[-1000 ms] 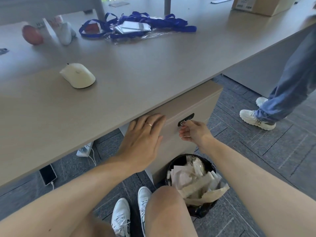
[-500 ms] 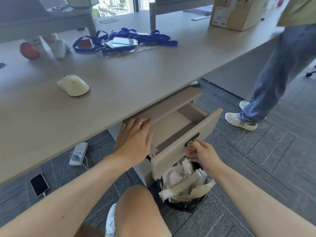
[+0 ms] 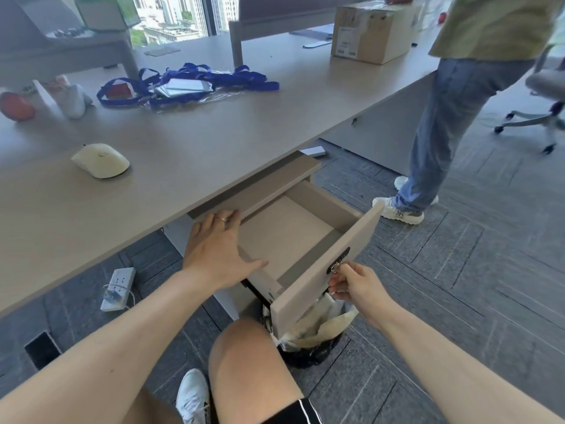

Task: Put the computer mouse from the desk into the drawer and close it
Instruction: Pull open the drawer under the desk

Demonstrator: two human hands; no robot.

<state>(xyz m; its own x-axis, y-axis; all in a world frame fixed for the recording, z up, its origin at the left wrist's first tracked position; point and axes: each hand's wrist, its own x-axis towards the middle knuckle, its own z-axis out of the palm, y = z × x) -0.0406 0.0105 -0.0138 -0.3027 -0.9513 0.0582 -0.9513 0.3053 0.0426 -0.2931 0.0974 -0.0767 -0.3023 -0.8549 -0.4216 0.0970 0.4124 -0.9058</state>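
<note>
A cream computer mouse [image 3: 101, 160] lies on the beige desk [image 3: 189, 142], left of centre, untouched. Below the desk edge the drawer [image 3: 324, 270] stands pulled out, its inside bare. My right hand [image 3: 356, 286] pinches the small key in the lock on the drawer front. My left hand [image 3: 218, 249] rests flat with fingers spread on the cabinet top and the drawer's left rim, holding nothing.
A bin [image 3: 308, 335] with crumpled paper sits under the drawer front. Blue lanyards [image 3: 189, 84], a cardboard box [image 3: 370, 32] and an orange object [image 3: 15, 105] lie on the desk. A person in jeans [image 3: 449, 117] stands at right. A power strip [image 3: 117, 289] and phone [image 3: 41, 350] lie on the floor.
The drawer went from shut to pulled well out, drawn by my right hand on the key. My left hand stayed on the cabinet. The mouse has not moved.
</note>
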